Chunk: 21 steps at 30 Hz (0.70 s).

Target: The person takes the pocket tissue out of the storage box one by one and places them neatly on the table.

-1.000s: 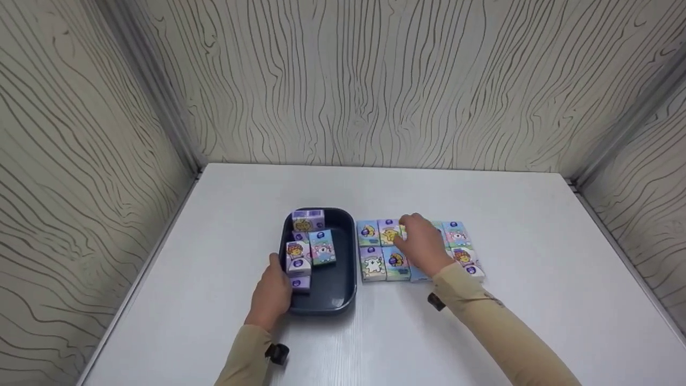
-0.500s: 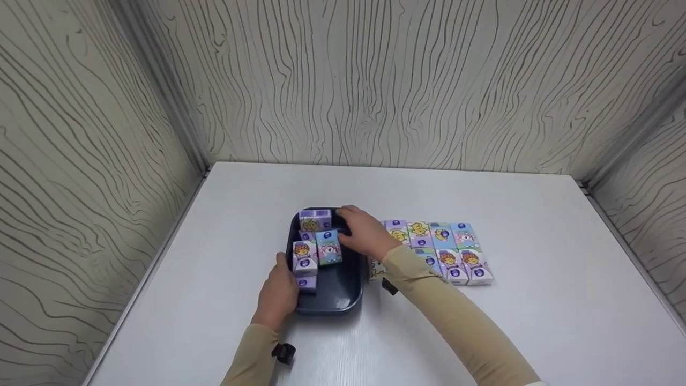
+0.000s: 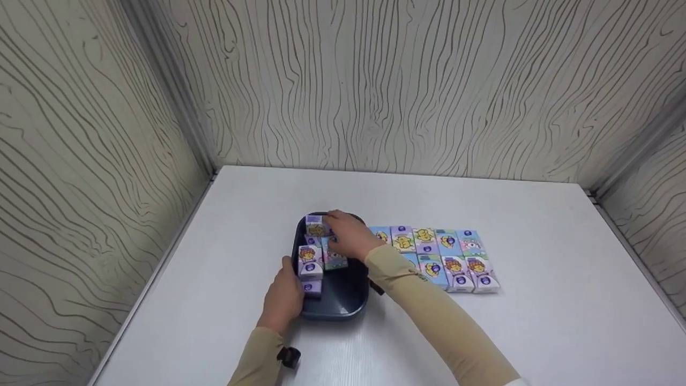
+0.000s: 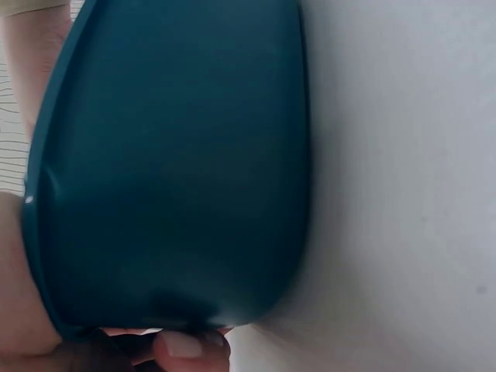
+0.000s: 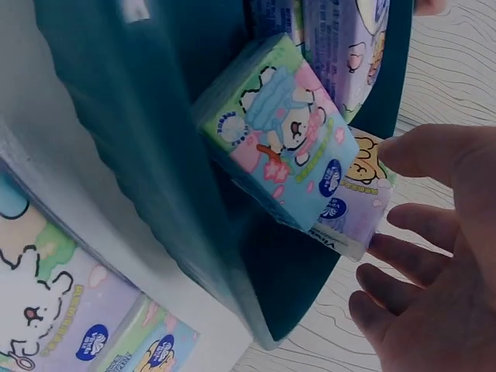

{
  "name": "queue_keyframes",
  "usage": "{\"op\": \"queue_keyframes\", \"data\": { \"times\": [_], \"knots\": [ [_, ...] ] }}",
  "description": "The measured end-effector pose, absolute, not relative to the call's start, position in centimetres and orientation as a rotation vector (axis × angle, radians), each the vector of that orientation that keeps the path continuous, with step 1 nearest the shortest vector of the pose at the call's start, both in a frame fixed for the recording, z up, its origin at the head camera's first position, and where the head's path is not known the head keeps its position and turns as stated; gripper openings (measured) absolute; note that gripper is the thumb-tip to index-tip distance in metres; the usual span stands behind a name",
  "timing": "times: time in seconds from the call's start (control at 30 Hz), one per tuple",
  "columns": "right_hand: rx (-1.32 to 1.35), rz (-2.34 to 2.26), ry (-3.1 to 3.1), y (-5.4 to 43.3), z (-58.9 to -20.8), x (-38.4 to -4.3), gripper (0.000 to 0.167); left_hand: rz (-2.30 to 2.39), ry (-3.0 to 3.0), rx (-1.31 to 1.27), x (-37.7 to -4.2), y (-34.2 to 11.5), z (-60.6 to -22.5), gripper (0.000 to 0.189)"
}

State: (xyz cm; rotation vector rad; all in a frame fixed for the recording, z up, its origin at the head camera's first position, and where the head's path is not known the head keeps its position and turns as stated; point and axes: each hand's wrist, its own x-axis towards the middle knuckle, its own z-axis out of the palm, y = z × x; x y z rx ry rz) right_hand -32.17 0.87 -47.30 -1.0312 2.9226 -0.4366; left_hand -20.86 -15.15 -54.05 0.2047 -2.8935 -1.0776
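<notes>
In the head view, a dark blue tray [image 3: 343,300] holds several small tissue packs. My left hand [image 3: 284,300] grips its left side; in the left wrist view, fingertips [image 4: 186,346] curl at the tray's wall [image 4: 178,155]. My right hand [image 3: 351,236] reaches into the far end. There, thumb and fingers pinch a purple tissue pack [image 5: 360,221] with a yellow cartoon figure, standing at the tray's back. Close beneath this hand lies a blue-and-pink pack [image 5: 287,139]. Along the left wall are a white-and-purple pack [image 3: 311,261] and a purple pack [image 3: 312,288].
Right of the tray, more tissue packs [image 3: 458,271] lie side by side in two rows on the white table [image 3: 536,332]. The right forearm covers part of these rows. Wood-patterned panels [image 3: 375,86] rise behind the table and at both sides.
My right hand has moved left from above the table's packs, across the tray's right rim, to the purple pack at the back. The left hand stays on the tray. The view has shifted slightly.
</notes>
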Motion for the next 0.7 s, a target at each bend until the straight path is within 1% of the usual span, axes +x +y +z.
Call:
{"op": "queue_keyframes", "data": {
  "times": [0.13,0.27,0.4,0.57,0.7],
  "knots": [
    [-1.054,-0.385,2.981,0.9,-47.9,-32.3,0.045,-1.074,-2.892,0.203,-20.8,-14.9,-54.0,0.048],
    [-1.012,-0.410,2.945,1.0,-48.7,-32.3,0.035,-1.070,-2.901,0.190,-20.8,-14.7,-54.0,0.050],
    [-1.007,-0.436,2.908,1.1,-49.3,-32.3,0.026,-1.034,-2.904,0.174,-20.9,-14.7,-54.0,0.047],
    [-1.071,-0.410,2.920,1.1,-49.5,-32.3,0.022,-1.020,-2.903,0.158,-21.0,-14.8,-54.1,0.044],
    [-1.078,-0.437,2.921,1.3,-49.5,-32.2,0.024,-1.033,-2.909,0.160,-20.9,-14.8,-54.1,0.045]
  ]
}}
